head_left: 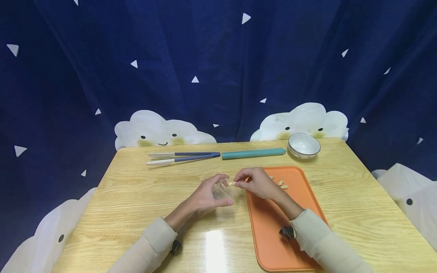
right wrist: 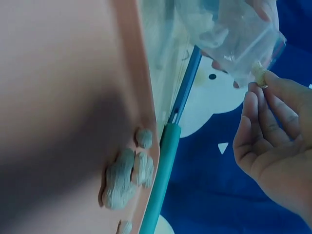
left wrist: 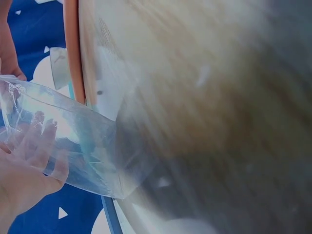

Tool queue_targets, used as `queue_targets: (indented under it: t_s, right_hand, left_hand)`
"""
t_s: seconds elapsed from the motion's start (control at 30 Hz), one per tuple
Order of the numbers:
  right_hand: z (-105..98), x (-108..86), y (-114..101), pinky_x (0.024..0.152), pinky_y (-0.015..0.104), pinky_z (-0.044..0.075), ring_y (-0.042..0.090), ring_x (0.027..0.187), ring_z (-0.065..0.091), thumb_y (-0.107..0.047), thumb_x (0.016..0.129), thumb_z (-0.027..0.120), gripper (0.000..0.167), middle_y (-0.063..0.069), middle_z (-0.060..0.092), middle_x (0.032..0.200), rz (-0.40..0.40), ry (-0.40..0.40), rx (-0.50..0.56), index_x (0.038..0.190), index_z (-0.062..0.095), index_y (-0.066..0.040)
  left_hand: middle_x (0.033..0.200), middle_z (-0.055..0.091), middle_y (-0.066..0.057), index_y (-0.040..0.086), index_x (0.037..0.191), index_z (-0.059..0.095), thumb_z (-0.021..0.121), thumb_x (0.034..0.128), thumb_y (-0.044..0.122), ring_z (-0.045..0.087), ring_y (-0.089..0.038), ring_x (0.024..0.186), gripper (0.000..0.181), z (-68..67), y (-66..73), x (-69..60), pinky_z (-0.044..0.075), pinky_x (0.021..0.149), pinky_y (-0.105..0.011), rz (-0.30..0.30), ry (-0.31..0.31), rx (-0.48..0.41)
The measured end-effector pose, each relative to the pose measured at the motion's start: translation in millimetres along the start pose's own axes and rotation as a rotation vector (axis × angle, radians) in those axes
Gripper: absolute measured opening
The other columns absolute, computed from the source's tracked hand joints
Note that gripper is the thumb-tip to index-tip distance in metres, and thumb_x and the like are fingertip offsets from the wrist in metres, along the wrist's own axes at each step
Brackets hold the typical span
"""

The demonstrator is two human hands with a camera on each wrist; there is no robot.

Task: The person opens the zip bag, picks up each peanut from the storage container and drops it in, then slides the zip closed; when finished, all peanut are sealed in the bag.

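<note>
My left hand (head_left: 205,195) grips a clear plastic bag (left wrist: 92,146), thumb and fingers spread round its upper part. The bag's body hangs down over the table in the left wrist view. A single peanut (right wrist: 259,73) is pinched between the thumb and fingertips of my right hand (head_left: 259,184), right at the bag's mouth. Whether its tip is inside the bag or just in front of it, I cannot tell. Several unshelled peanuts (right wrist: 119,180) lie at the far end of the orange tray (head_left: 273,239), beneath and beyond the right hand.
Behind the hands lie blue-and-white tongs (head_left: 191,157) and a teal stick-like object (head_left: 253,153). A white bowl (head_left: 304,145) stands at the back right of the wooden table (head_left: 136,212). A dark blue curtain (head_left: 218,57) hangs behind the table.
</note>
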State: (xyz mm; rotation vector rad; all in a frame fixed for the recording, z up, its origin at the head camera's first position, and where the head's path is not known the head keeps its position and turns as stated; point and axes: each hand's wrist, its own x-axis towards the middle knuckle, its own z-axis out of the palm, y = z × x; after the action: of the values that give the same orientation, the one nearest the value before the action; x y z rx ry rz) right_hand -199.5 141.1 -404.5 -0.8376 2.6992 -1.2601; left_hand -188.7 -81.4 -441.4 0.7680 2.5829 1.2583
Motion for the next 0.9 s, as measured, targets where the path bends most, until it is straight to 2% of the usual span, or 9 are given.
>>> queue_targets:
  t_s: [0.17, 0.27, 0.37, 0.5, 0.6, 0.7, 0.9]
  right_hand:
    - [6.3, 0.1, -4.7, 0.066, 0.025, 0.051, 0.007, 0.072, 0.06, -0.019, 0.084, 0.071, 0.007, -0.004, 0.071, 0.081, -0.033, -0.003, -0.004, 0.088, 0.074, -0.014]
    - [6.0, -0.3, -5.9, 0.066, 0.025, 0.051, 0.006, 0.073, 0.06, -0.021, 0.085, 0.07, 0.011, -0.004, 0.073, 0.083, -0.022, -0.01, 0.006, 0.091, 0.074, -0.013]
    - [0.2, -1.2, -4.7, 0.06, 0.023, 0.049, 0.007, 0.067, 0.059, -0.023, 0.086, 0.069, 0.012, -0.004, 0.073, 0.084, 0.01, -0.006, 0.031, 0.093, 0.075, -0.015]
    - [-11.8, -2.9, 4.9, 0.059, 0.022, 0.05, 0.016, 0.067, 0.062, -0.023, 0.086, 0.069, 0.011, 0.0, 0.073, 0.087, 0.037, 0.029, 0.063, 0.093, 0.074, -0.015]
    - [-20.5, -3.8, 15.0, 0.065, 0.023, 0.052, 0.021, 0.076, 0.066, -0.021, 0.087, 0.069, 0.012, 0.002, 0.073, 0.09, 0.051, 0.055, 0.059, 0.094, 0.073, -0.014]
    - [-28.8, -3.6, 25.1, 0.069, 0.025, 0.053, 0.019, 0.08, 0.066, -0.021, 0.087, 0.068, 0.012, 0.0, 0.073, 0.092, 0.079, 0.061, 0.044, 0.096, 0.073, -0.015]
    - [-38.3, -0.3, 46.9, 0.07, 0.025, 0.051, 0.014, 0.082, 0.065, -0.018, 0.086, 0.069, 0.017, 0.003, 0.073, 0.094, 0.133, 0.057, -0.006, 0.1, 0.072, -0.008]
  left_hand:
    - [0.118, 0.059, 0.0, 0.017, 0.138, 0.044, 0.079, 0.0726, 0.043, 0.052, -0.025, 0.119, 0.079, -0.1, 0.1, -0.3, 0.04, 0.101, -0.051, -0.004, 0.003, 0.012]
    - [0.117, 0.06, -0.001, 0.017, 0.138, 0.044, 0.078, 0.0728, 0.045, 0.054, -0.021, 0.115, 0.079, -0.4, -0.8, -0.2, 0.041, 0.1, -0.048, 0.01, 0.004, 0.008]
    - [0.116, 0.062, -0.005, 0.014, 0.138, 0.044, 0.077, 0.0737, 0.046, 0.055, -0.019, 0.112, 0.078, -0.9, -1.8, -0.2, 0.041, 0.099, -0.047, 0.025, 0.0, 0.0]
    - [0.116, 0.062, -0.009, 0.012, 0.138, 0.044, 0.076, 0.0748, 0.046, 0.055, -0.02, 0.11, 0.078, -1.3, -2.9, -0.3, 0.041, 0.099, -0.048, 0.034, -0.007, -0.009]
    - [0.115, 0.063, -0.007, 0.015, 0.138, 0.045, 0.076, 0.0751, 0.046, 0.055, -0.019, 0.111, 0.076, -1.4, -3.3, -0.6, 0.041, 0.099, -0.047, 0.035, -0.004, -0.008]
    - [0.115, 0.063, -0.004, 0.018, 0.137, 0.045, 0.076, 0.0751, 0.046, 0.054, -0.018, 0.112, 0.074, -1.4, -3.3, -1.1, 0.04, 0.1, -0.046, 0.036, 0.0, -0.006]
    - [0.115, 0.063, 0.0, 0.019, 0.137, 0.046, 0.077, 0.0745, 0.045, 0.053, -0.018, 0.114, 0.075, -1.3, -3.5, -0.9, 0.04, 0.1, -0.046, 0.042, 0.002, -0.004]
